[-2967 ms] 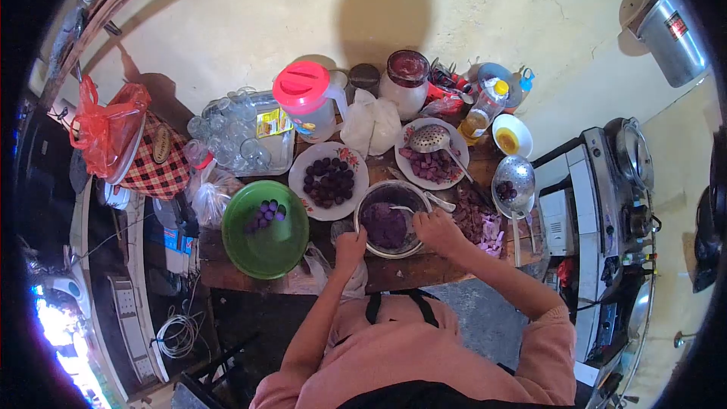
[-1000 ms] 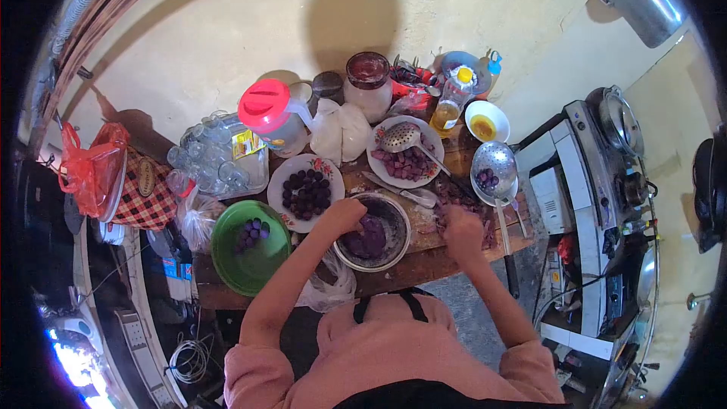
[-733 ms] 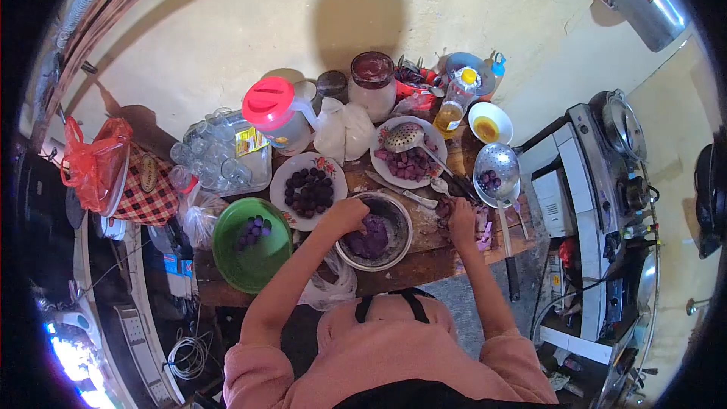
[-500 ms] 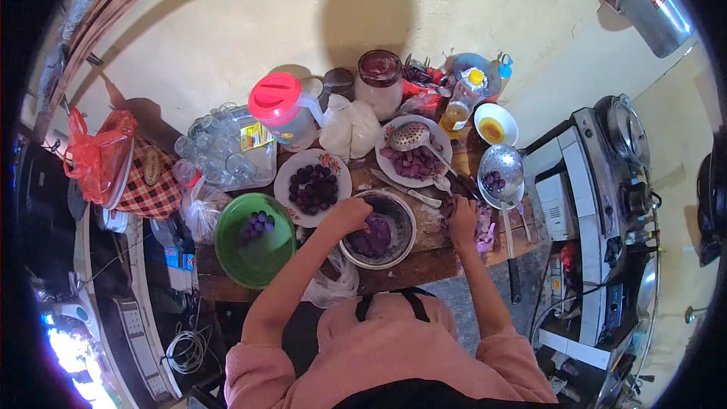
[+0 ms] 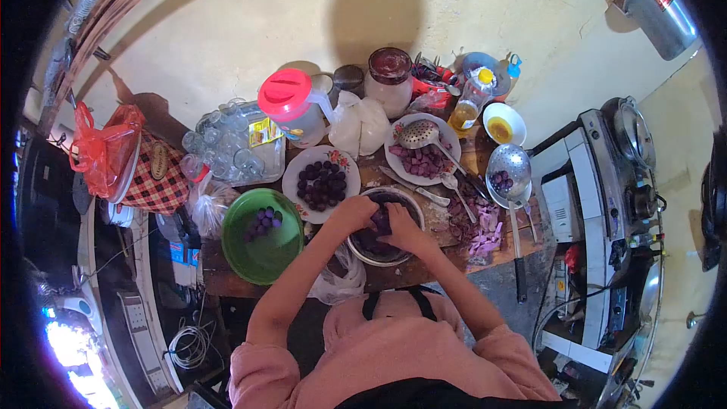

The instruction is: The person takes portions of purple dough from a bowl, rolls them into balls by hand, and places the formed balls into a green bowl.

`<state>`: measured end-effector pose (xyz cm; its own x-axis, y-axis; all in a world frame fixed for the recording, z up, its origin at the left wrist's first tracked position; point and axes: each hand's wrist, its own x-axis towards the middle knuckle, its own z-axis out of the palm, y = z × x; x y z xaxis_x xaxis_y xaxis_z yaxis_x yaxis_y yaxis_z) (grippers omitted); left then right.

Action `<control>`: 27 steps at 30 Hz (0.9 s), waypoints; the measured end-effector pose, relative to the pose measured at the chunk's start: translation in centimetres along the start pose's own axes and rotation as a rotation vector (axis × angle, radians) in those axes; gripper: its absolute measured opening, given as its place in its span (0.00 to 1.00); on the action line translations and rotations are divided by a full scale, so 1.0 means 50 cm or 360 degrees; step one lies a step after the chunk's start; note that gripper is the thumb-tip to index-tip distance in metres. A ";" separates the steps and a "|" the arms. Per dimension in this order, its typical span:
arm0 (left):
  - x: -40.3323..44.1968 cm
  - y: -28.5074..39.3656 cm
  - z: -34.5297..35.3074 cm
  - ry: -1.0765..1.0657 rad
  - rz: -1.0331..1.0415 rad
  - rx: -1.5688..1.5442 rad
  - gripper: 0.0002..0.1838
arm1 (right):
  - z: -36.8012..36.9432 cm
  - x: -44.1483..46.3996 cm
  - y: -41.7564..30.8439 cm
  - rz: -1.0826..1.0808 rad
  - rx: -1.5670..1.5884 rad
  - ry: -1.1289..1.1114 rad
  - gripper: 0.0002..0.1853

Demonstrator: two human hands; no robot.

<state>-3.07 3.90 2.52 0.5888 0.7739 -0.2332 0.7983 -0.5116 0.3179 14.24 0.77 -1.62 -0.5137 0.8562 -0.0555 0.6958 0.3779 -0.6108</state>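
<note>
Wooden table [image 5: 390, 280] | on it: green basin [image 5: 261, 263] | metal pot [image 5: 379, 263] | floral plate [image 5: 290, 179] | knife [image 5: 415, 188] | purple pieces [image 5: 487, 236]

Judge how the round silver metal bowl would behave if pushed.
The round silver metal bowl looks stiff, its visible rim an even curve. Tipping seems unlikely, since it sits level and broad. The dark purple dough inside probably adds weight, slowing any slide.

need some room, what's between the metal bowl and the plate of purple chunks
A knife lies between the metal bowl and that plate in the head view.
</note>
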 end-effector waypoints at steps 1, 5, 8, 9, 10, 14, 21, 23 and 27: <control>0.000 -0.002 0.001 -0.0011 0.0004 -0.0013 0.21 | 0.007 0.007 0.003 0.0041 0.0005 0.0028 0.46; -0.009 -0.001 -0.003 -0.0024 -0.0077 -0.0070 0.23 | 0.037 0.037 0.020 0.0191 0.0384 -0.0153 0.49; -0.039 0.009 -0.031 0.0309 -0.0175 -0.0258 0.27 | 0.055 0.042 0.031 0.0231 0.0314 -0.0096 0.48; -0.056 0.009 -0.040 0.0469 -0.0203 -0.0341 0.28 | 0.058 0.043 0.033 0.0255 0.0345 -0.0072 0.46; -0.073 0.009 -0.047 0.0586 -0.0310 -0.0429 0.29 | 0.061 0.044 0.032 0.0277 0.0377 -0.0048 0.44; -0.139 0.006 -0.035 0.0944 -0.0653 -0.0670 0.30 | 0.058 0.031 0.009 0.0437 0.0500 0.0046 0.39; -0.210 0.001 0.023 0.1292 -0.0939 -0.1131 0.20 | 0.050 0.002 -0.043 0.0391 0.0713 0.0244 0.36; -0.225 -0.010 0.031 0.1309 -0.0996 -0.1138 0.19 | 0.049 -0.012 -0.054 0.0181 0.0653 0.0369 0.37; -0.236 -0.008 0.010 0.1485 -0.0992 -0.1161 0.17 | 0.019 -0.027 -0.070 -0.0326 0.0349 0.0362 0.41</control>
<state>-10.28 -5.23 4.67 -0.3860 0.9171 0.1001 0.4785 0.1063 0.8717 12.02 -2.03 -0.18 -0.4894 0.8363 0.2470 0.4536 0.4861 -0.7470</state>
